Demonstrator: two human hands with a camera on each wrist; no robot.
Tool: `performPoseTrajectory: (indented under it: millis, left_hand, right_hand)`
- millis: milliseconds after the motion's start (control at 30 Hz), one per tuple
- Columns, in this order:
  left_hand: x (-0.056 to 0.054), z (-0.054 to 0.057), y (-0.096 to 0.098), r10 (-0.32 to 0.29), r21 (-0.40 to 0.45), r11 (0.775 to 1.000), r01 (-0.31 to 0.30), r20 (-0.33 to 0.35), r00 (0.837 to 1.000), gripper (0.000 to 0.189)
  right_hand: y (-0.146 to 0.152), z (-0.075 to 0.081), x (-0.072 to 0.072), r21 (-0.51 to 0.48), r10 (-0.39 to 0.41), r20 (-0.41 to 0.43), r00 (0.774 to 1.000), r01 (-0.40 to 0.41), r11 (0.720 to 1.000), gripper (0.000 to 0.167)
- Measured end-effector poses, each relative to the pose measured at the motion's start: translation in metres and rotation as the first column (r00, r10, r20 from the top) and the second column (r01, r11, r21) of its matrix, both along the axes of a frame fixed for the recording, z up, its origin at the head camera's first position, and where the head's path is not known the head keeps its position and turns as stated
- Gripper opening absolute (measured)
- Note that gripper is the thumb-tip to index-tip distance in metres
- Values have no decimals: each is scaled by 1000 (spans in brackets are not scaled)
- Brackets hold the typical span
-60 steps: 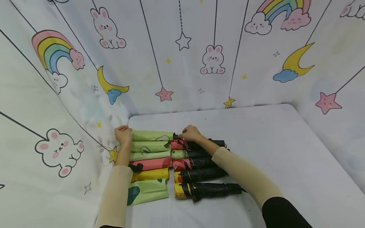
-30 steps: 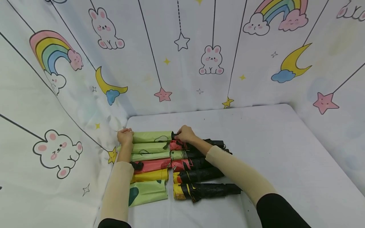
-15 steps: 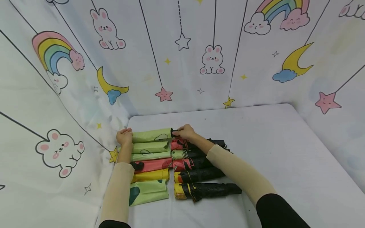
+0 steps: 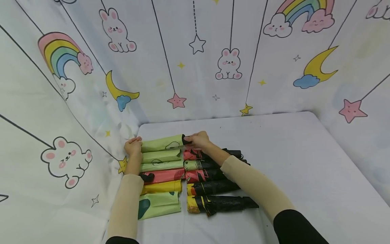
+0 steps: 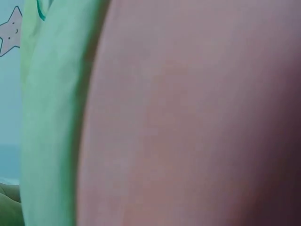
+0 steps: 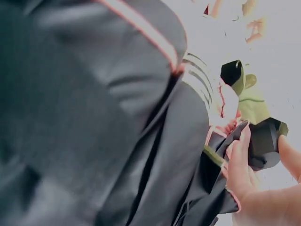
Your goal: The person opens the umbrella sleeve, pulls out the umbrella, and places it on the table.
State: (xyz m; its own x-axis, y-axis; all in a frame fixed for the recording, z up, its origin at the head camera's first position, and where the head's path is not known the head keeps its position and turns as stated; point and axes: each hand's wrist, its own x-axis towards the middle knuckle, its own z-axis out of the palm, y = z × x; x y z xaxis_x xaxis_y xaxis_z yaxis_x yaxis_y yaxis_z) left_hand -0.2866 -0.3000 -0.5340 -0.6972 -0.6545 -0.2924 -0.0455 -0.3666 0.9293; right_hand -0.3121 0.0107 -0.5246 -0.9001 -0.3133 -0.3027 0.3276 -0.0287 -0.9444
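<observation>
In the head view, a folded umbrella in a light green sleeve (image 4: 161, 142) lies at the top of the left column, its right end tilted up off the table. My left hand (image 4: 133, 146) holds its left end. At the other end, my right hand (image 4: 199, 140) pinches the black end piece. Seen from the right wrist, this faceted black end piece (image 6: 264, 143) sits between thumb and fingers. Green fabric (image 5: 51, 117) runs beside my left hand in the left wrist view, where blurred skin covers most of the picture and hides the fingertips.
Below lie several flat sleeves, including a red one (image 4: 167, 176), a yellow one (image 4: 163, 187) and a green one (image 4: 159, 205). A column of folded black umbrellas, such as a yellow-edged one (image 4: 226, 204), lies to their right. The white table (image 4: 283, 149) meets a patterned cloth backdrop (image 4: 201, 78).
The green umbrella's right end has risen off the table, with my right hand moving slightly left and up along with it. My left hand stays at the left end.
</observation>
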Motion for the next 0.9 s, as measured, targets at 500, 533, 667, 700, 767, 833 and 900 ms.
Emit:
performPoseTrajectory:
  millis: [500, 533, 667, 700, 767, 833, 900]
  left_hand:
    - [0, 16, -2, 34, 155, 988, -15, -122, 992, 21]
    - [-1, 15, -1, 24, 113, 994, -11, -112, 993, 20]
    - [-3, 10, 0, 14, 22, 1000, -12, -87, 996, 23]
    - [-4, 10, 0, 23, 34, 999, -20, -93, 995, 22]
    - [-4, 11, -1, 34, 49, 998, -30, -94, 995, 21]
    - [-4, 12, 0, 46, 65, 997, -40, -96, 994, 20]
    - [-4, 13, 0, 52, 70, 996, -46, -94, 994, 19]
  right_hand:
    - [-1, 10, 4, -109, -98, 91, 991, 107, 988, 42]
    - [-1, 11, 5, -110, -98, 91, 991, 108, 988, 41]
    - [0, 12, 7, -132, -89, 77, 993, 99, 986, 40]
    - [0, 11, 7, -136, -88, 72, 993, 98, 986, 40]
    - [1, 9, 7, -148, -87, 65, 994, 96, 984, 40]
    - [2, 7, 6, -165, -91, 69, 993, 102, 981, 42]
    - [3, 7, 4, -178, -102, 76, 992, 114, 977, 43]
